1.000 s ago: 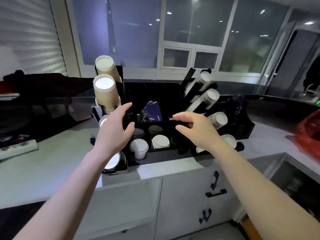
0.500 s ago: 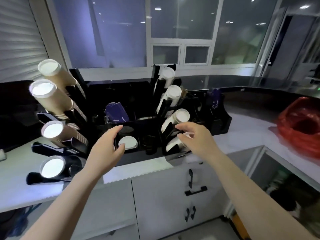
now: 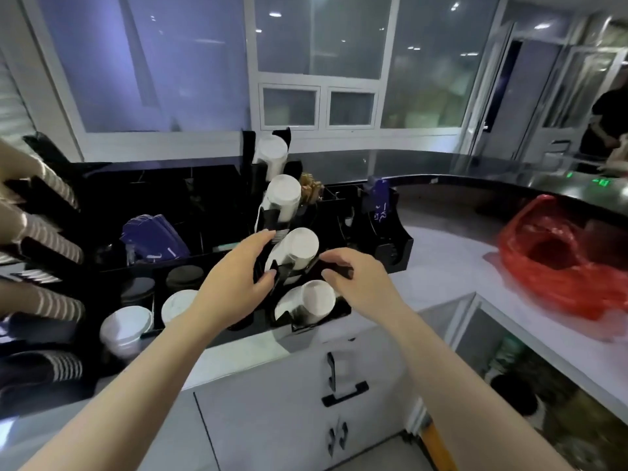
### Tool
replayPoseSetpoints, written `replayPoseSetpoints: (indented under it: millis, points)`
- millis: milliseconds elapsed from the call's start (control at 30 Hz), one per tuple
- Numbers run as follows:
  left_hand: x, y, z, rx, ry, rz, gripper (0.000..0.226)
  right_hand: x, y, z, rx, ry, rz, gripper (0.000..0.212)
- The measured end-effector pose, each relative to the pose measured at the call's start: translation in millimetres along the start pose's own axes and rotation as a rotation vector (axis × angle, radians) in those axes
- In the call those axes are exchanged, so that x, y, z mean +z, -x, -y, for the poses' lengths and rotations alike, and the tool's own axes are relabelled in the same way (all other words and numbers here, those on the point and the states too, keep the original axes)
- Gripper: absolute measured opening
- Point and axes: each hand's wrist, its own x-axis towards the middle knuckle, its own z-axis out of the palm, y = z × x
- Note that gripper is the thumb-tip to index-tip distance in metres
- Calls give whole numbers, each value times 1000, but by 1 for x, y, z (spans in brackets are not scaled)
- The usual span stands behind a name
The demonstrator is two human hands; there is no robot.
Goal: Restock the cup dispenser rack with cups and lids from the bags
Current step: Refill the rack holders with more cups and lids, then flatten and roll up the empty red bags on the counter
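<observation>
Shifting from lid wells, left hand (image 3: 234,287) and right hand (image 3: 360,280) flanked white cup stack (image 3: 299,248), fingers loosely spread, gripping nothing; restocking unstarted.

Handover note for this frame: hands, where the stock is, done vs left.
Left hand: open, empty, fingers at the left side of the third white cup stack in the rack.
Right hand: open, empty, fingers at the right side of the same slot.
Stock: four white cup stacks sit in the middle column; brown cups fill the left column; lids lie in the front wells. Red bag is on the counter to the right.
Done: slots already hold cups.
Left: nothing in hand; how full the slots are cannot be told, so check, then fetch from the bag.
</observation>
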Motion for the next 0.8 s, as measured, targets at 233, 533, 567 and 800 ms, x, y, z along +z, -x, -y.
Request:
replayPoseSetpoints:
  millis: [233, 533, 567, 800]
  points:
    - [56, -65, -47, 154, -74, 109, 63, -68, -21, -79, 93, -2, -49, 40]
    - [222, -145, -180, 126, 75, 87, 64, -233, 15, -253, 282, 180, -203, 31]
    - [234, -146, -187, 106, 121, 90, 64, -239, 24, -265, 311, 178, -218, 31]
    - [374, -186, -261, 122, 323, 277, 62, -337, 98, -362, 591, 279, -433, 31]
